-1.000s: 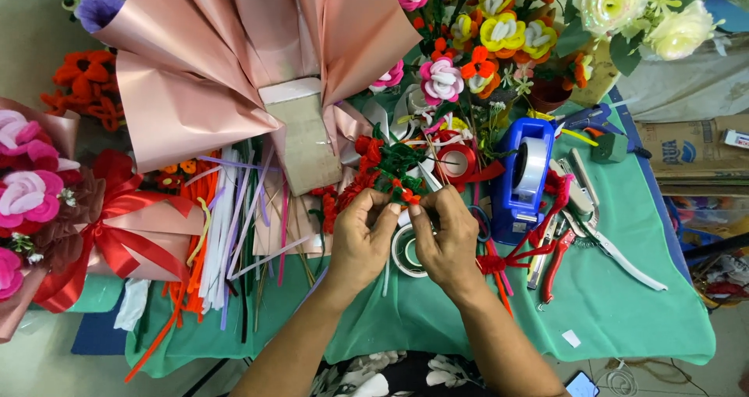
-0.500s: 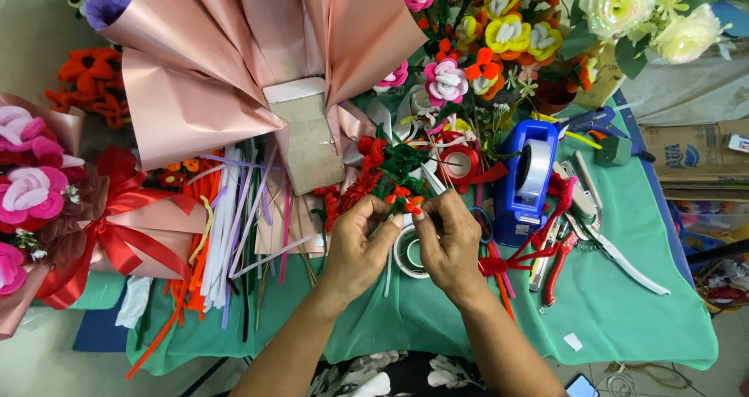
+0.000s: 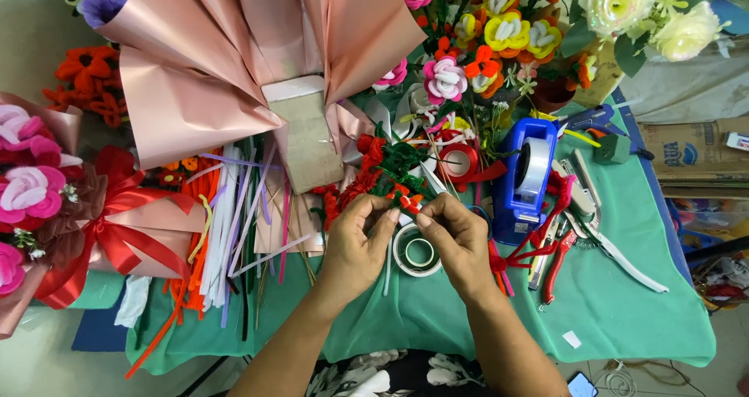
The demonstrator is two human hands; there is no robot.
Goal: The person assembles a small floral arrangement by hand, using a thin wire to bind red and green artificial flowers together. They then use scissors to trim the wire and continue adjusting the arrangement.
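Nearest the body, both forearms come up from the bottom edge over the green cloth-covered table [image 3: 624,319], and the two hands meet just beyond a small white roll of tape [image 3: 419,250] lying flat beneath them. The left hand [image 3: 360,241] and the right hand [image 3: 456,237] are each pinched shut, thumb against fingertips, on the same small red and green pipe-cleaner flower piece [image 3: 402,200]. That piece sits between the two sets of fingertips, touching both, so neither hand is nearer; it lies just far of the knuckles, and its red bit runs roughly left to right across the gap between them

To the left lies a loose bundle of coloured pipe-cleaner stems [image 3: 234,225], long axes running near to far. To the right stand a blue desk tape dispenser [image 3: 530,180] and, nearer, red-handled pliers [image 3: 555,264]. Farther off, a folded pink wrapping-paper cone [image 3: 250,62] fans out, with a cluster of finished pipe-cleaner flowers [image 3: 484,46] far right

Against half a second ago, the hands sit in much the same place, fingertips drawn a little closer together on the piece
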